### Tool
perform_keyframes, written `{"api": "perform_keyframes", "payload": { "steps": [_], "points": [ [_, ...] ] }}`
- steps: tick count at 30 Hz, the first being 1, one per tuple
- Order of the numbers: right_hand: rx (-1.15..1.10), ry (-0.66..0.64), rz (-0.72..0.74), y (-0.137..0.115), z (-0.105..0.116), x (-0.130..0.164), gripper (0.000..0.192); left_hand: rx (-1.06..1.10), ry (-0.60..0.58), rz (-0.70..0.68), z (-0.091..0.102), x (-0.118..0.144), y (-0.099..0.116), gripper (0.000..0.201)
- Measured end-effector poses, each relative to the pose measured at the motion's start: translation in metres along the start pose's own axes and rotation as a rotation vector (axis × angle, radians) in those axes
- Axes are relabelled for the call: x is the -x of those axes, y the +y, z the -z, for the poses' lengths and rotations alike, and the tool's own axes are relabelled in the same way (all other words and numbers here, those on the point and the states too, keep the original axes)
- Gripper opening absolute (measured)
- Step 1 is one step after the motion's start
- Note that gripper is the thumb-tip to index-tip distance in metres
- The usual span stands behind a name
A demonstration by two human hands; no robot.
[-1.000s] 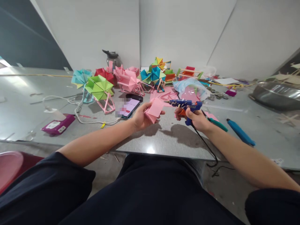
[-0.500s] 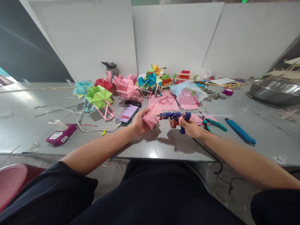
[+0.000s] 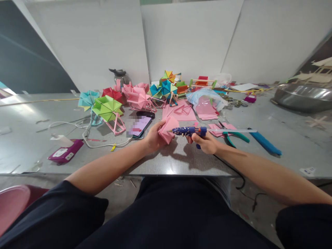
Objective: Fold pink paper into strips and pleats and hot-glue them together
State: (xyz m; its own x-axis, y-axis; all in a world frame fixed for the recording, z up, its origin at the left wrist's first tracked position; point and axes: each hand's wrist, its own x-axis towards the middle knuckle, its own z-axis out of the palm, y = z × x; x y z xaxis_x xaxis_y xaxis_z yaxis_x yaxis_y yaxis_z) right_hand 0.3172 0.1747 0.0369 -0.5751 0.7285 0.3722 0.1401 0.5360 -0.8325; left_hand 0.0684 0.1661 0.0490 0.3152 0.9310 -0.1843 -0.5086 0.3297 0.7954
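A blue glue gun (image 3: 188, 131) is meeting pink folded paper (image 3: 168, 128); a lime-green pinwheel (image 3: 107, 107) is sitting on the grey desk (image 3: 31, 138).

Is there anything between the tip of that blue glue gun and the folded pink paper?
Nothing visible. The glue gun in the right hand points its nozzle straight at the folded pink paper held by the left hand, tip at its edge.

Left hand (image 3: 153, 139), right hand (image 3: 206, 142): bare, no gloves, rings or watch visible. Forearms bare to above elbow. Short dark navy sleeves at both lower corners. Dark navy trousers across lap, plain, unmarked.
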Motion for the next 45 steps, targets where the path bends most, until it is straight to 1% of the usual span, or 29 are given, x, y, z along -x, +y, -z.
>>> {"api": "perform_keyframes", "payload": {
  "steps": [3,8,12,14,19,21,26,29,31,34,40,45],
  "points": [
    [0.008,0.015,-0.012,0.003,0.000,0.000,0.079,-0.002,-0.002,-0.005,0.000,0.000,0.000,0.031],
    [0.035,0.085,-0.025,0.006,0.000,-0.002,0.079,-0.036,-0.015,-0.013,0.001,0.000,0.000,0.033],
    [0.018,0.175,-0.011,0.006,0.001,-0.005,0.078,-0.055,-0.062,-0.025,0.001,0.001,0.001,0.035],
    [0.004,0.191,-0.004,0.007,0.001,-0.007,0.077,-0.045,-0.079,-0.039,0.000,0.003,0.001,0.034],
    [0.028,0.197,0.001,0.010,0.004,-0.007,0.076,-0.015,-0.097,-0.058,0.002,0.003,0.000,0.032],
    [0.026,0.176,0.015,0.011,0.006,-0.007,0.076,-0.013,-0.103,-0.050,0.004,0.002,-0.001,0.031],
    [-0.017,0.061,0.038,0.008,0.006,-0.005,0.073,0.013,-0.090,-0.063,0.009,-0.003,-0.001,0.030],
    [-0.073,-0.035,0.057,0.004,0.003,-0.003,0.069,0.025,-0.063,-0.066,0.009,-0.003,0.000,0.031],
    [-0.104,-0.062,0.039,0.002,0.000,-0.002,0.067,0.020,-0.056,-0.077,0.008,-0.003,0.000,0.031],
    [-0.087,-0.032,-0.001,0.003,-0.003,0.000,0.068,0.019,-0.060,-0.097,0.007,-0.001,0.000,0.031],
    [0.028,0.044,-0.037,0.008,-0.001,0.000,0.075,0.022,-0.073,-0.071,0.005,0.001,-0.001,0.028],
    [0.029,0.089,-0.015,0.004,0.002,-0.004,0.074,0.005,-0.078,-0.053,0.005,0.000,0.000,0.034]
  ]
}}
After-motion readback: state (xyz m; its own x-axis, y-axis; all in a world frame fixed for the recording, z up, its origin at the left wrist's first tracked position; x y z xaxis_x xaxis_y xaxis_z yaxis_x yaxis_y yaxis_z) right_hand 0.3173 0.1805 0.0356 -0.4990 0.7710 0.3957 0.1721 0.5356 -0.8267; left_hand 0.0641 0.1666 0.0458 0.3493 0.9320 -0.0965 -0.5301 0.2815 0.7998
